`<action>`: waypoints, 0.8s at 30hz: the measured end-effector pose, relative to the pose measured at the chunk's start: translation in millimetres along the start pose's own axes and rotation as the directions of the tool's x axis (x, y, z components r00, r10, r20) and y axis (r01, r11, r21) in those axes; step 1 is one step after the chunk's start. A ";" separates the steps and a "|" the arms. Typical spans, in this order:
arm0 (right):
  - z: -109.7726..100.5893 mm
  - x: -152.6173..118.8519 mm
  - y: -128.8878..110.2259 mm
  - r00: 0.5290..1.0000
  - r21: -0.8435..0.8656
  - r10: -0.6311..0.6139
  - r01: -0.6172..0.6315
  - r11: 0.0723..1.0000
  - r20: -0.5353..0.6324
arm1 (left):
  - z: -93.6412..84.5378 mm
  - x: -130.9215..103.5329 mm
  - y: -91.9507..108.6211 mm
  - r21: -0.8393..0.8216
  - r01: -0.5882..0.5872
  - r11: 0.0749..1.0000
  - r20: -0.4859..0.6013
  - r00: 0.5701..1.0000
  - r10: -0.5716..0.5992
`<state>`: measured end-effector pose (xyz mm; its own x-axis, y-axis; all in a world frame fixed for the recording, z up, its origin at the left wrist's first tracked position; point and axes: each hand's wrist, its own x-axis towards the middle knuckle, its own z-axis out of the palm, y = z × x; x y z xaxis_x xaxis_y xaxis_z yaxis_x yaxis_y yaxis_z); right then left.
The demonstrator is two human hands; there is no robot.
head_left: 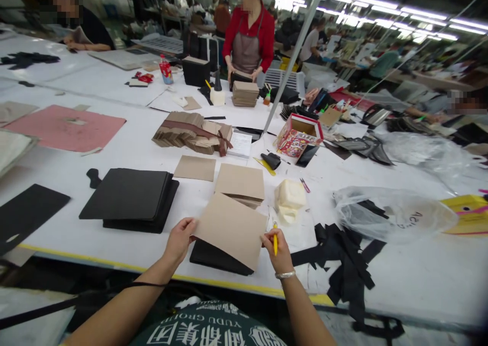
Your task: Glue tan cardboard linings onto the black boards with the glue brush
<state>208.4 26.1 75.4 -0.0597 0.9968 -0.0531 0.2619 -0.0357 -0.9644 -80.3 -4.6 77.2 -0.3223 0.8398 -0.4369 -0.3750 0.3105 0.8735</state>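
Between my two hands a tan cardboard sheet (231, 229) is held tilted over a black panel (217, 258) at the table's front edge. My left hand (182, 239) pinches the sheet's left edge. With thumb and fingers my right hand (277, 249) grips its right edge, and a yellow pen (275, 239) is tucked in that same hand. Just behind lies a stack of tan cardboard (240, 180), with a single tan piece (194, 168) beside it. To the left rises a pile of black panels (127, 196). A whitish plastic container (290, 198) stands past my right hand.
Black fabric strips (346, 259) and a clear plastic bag (392, 213) lie at right. Farther back are a tied cardboard bundle (190, 132), a red patterned box (299, 135) and a slanted metal pole (293, 56). A person in red (249, 35) works across the table.
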 end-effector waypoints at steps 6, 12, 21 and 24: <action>5.9 -10.3 40.0 0.994 -0.211 0.070 -0.086 0.974 -0.079 | -21.2 5.0 -42.1 0.437 0.032 0.899 -0.016 0.999 -0.028; 23.3 3.9 59.5 0.985 -0.423 0.040 -0.109 0.900 -0.167 | -29.7 25.2 -54.5 0.591 -0.051 0.805 0.016 0.999 0.052; 29.9 13.3 66.9 0.982 -0.487 0.044 -0.130 0.864 -0.184 | -32.6 33.0 -61.5 0.615 -0.063 0.786 0.043 0.998 0.046; 31.4 16.4 68.7 0.979 -0.494 0.050 -0.142 0.858 -0.196 | -32.1 34.0 -61.2 0.611 -0.044 0.790 0.035 0.999 0.028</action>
<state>195.2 37.8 0.1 0.1432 0.9885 -0.0493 0.7091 -0.1372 -0.6916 -96.1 -9.4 2.0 -0.3020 0.8633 -0.4043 0.2493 0.4809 0.8406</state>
